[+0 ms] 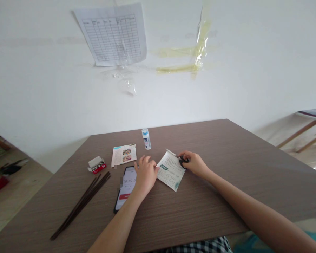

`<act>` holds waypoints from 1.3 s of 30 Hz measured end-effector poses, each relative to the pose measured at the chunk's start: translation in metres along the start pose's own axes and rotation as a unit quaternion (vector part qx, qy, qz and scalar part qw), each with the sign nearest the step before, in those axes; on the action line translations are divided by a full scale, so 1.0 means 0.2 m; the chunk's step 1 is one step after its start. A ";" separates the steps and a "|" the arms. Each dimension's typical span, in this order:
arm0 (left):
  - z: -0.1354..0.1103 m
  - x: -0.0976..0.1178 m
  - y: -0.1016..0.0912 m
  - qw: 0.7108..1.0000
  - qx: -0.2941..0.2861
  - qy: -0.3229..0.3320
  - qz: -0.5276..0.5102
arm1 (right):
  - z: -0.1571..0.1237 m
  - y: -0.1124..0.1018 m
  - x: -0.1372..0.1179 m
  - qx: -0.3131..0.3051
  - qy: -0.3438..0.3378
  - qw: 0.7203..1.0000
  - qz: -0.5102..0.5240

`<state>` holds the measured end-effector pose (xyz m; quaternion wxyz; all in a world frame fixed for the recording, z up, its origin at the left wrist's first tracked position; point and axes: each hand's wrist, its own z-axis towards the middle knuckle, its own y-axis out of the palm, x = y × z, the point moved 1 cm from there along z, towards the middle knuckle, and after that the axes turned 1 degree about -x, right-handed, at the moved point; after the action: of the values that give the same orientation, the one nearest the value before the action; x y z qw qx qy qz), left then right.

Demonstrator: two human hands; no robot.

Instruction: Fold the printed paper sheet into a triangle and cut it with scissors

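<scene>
Sheet [171, 173], right of phone [126, 188]: probably light, flexible, easily torn; best held by opposite edges.
Left of phone: sticks [80, 203], box [97, 165]. Behind it: card [123, 154]. Partly covering it: left hand [146, 172], fingers loosely spread. Behind, rightward: bottle [146, 140]. Farther right of phone, over Sheet's edge: right hand [194, 163], pinching black object [183, 162].

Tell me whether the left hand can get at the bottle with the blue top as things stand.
Probably yes: the bottle is just beyond the left hand, and I see nothing lying between them. The thumb is at the edge of the printed sheet, so it would likely leave that.
</scene>
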<state>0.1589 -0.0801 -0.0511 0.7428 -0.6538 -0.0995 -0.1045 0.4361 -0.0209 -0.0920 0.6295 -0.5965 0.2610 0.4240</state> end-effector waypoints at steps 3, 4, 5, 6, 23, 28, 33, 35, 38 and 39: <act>0.01 -0.03 0.05 0.997 0.067 0.006 -0.040 | 0.01 -0.03 0.00 0.014 0.006 0.999 0.029; 0.01 -0.04 0.07 0.994 0.097 0.009 -0.058 | 0.02 -0.04 0.00 0.022 0.007 0.999 0.040; 0.02 -0.06 0.08 0.989 0.127 0.013 -0.077 | 0.03 -0.05 0.01 0.032 0.008 0.998 0.051; 0.02 -0.07 0.09 0.983 0.155 0.017 -0.098 | 0.04 -0.07 0.01 0.042 0.010 0.997 0.062; 0.03 -0.01 0.05 0.884 0.026 -0.049 -0.463 | 0.06 -0.13 0.01 0.062 0.002 0.975 0.215; 0.04 -0.01 0.07 0.871 0.012 -0.058 -0.487 | 0.07 -0.11 0.04 0.074 0.000 0.974 0.215; 0.04 -0.01 0.09 0.853 -0.010 -0.063 -0.519 | 0.09 -0.10 0.08 0.085 -0.003 0.975 0.204; 0.05 -0.01 0.09 0.843 -0.011 -0.068 -0.533 | 0.10 -0.09 0.08 0.094 0.005 0.977 0.189; 0.05 -0.01 0.09 0.826 -0.007 -0.075 -0.558 | 0.10 -0.10 0.08 0.102 0.023 0.983 0.148; 0.06 0.00 0.09 0.820 -0.005 -0.078 -0.568 | 0.10 -0.11 0.08 0.100 0.028 0.985 0.136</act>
<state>0.1630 -0.0665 -0.0672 0.5382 -0.4913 -0.5099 -0.4571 0.4585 0.0039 -0.0914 0.6149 -0.5012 0.3984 0.4604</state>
